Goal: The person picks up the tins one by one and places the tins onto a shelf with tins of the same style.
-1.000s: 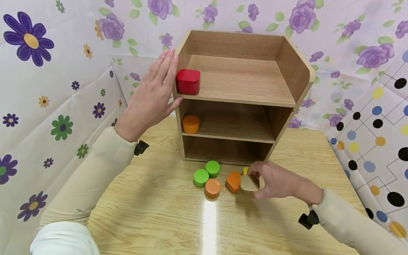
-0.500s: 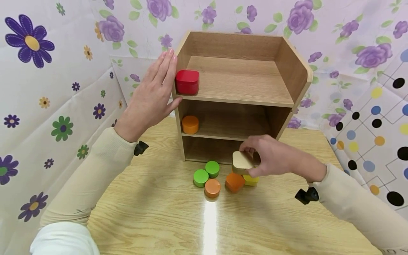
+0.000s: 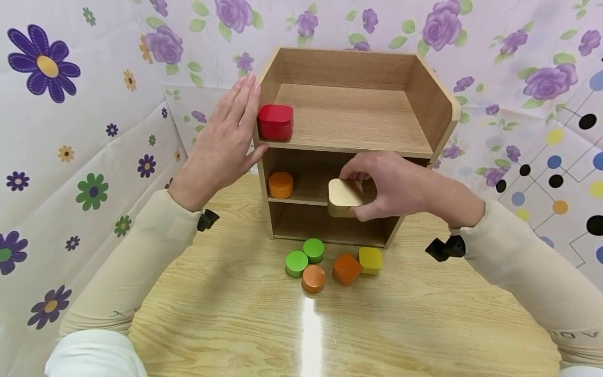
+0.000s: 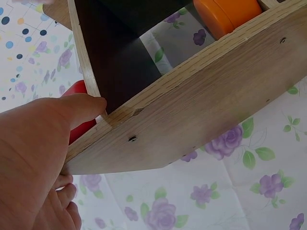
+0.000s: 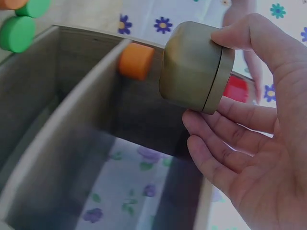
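Out front of shelf unit (image 3: 428, 110), off tbl (image 3: 226, 324): beige box (image 3: 345, 193), pinched btwn thumb & fingers of my R hand (image 3: 391, 183). My L hand (image 3: 216, 136) agst unit's L side, fingers straight, thumb at front edge. Red box (image 3: 276, 122) top shelf (image 3: 348, 118), L end; orange cyl (image 3: 280, 185) mid shelf (image 3: 306, 190), L end. On tbl: 2 green discs (image 3: 297, 263), lt-orange disc (image 3: 314, 278), dk-orange block (image 3: 347, 269), yellow block (image 3: 370, 260).

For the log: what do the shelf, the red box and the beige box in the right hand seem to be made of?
Shelf: wood or wood-effect board, satin; grain streaks run along its panels.
Red box: probably plastic or painted metal; smooth, evenly coloured.
Beige box: also plastic or metal, unsettled; soft sheen, neat seam in the right wrist view.
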### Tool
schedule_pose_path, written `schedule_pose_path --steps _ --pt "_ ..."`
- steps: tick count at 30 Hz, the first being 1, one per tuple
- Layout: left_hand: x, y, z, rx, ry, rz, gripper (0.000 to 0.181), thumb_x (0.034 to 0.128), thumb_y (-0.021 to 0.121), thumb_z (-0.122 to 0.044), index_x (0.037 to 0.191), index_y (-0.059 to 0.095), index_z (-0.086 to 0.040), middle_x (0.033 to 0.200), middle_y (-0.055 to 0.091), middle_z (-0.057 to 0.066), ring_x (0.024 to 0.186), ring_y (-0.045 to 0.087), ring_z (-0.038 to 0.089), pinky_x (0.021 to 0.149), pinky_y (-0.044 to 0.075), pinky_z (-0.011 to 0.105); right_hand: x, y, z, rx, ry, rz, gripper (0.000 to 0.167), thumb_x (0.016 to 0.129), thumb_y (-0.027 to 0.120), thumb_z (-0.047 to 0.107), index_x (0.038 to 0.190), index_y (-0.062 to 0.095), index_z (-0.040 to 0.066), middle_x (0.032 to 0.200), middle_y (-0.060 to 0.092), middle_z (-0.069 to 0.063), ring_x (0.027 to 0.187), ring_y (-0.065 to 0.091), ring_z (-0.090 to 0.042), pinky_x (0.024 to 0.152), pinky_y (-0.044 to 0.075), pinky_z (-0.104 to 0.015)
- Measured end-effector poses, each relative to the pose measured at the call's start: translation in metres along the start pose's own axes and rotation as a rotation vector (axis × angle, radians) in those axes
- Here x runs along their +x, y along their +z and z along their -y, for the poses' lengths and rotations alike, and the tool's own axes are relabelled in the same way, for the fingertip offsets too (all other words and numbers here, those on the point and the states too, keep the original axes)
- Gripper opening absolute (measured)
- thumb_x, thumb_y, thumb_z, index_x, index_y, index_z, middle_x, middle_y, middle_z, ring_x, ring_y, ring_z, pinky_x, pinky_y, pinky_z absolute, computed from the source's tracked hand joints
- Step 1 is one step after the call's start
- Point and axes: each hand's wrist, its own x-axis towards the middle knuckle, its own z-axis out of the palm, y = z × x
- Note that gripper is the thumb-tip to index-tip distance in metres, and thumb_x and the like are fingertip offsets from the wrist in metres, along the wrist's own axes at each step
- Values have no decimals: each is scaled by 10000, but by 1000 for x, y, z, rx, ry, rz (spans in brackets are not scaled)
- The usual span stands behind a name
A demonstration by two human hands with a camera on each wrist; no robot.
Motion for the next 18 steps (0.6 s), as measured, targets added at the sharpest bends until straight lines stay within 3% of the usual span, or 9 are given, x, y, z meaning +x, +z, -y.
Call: schedule_pose_path --steps 8,18 --pt "-1 1 0 -17 -5 -3 1011 952 779 -264 1647 141 100 1745 176 274 1641 176 405 1385 96 417 26 -33 10 22 3 -13 504 801 864 228 1228 694 21 1101 735 -70 1030 693 -219 974 598 -428" --pt "-1 1 1 -37 -11 -16 1015 948 784 -257 1650 141 93 1748 177 266 1644 175 397 1386 93 408 55 -69 13 -54 77 -43 433 852 821 270 1225 715 79 1118 771 -73 1077 703 -226 1012 554 -422"
